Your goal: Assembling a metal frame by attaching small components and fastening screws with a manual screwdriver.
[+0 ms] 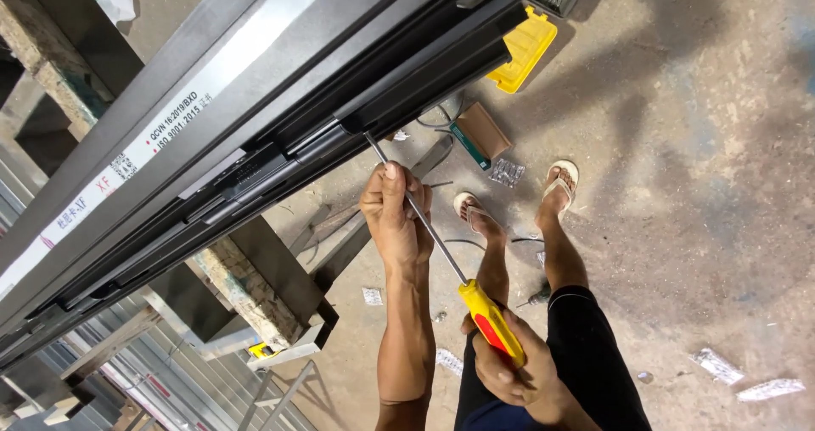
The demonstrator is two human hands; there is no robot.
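Head view: right hand (507,371) grips the yellow-handled screwdriver (491,322), its tip at the dark metal frame (255,100)'s lower edge, while left hand (396,219) pinches the shaft, apparently steadying it.

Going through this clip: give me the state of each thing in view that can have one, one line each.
Screwdriver: tip set against the dark frame, shaft slanting down to its yellow and red handle.
Left hand: closed around the shaft near the tip.
Right hand: gripping the handle.
Dark metal frame: lying across wooden supports, white labelled strip still on.
Yellow container: on the concrete floor, partly hidden by the frame.
Sandals: worn on both feet.
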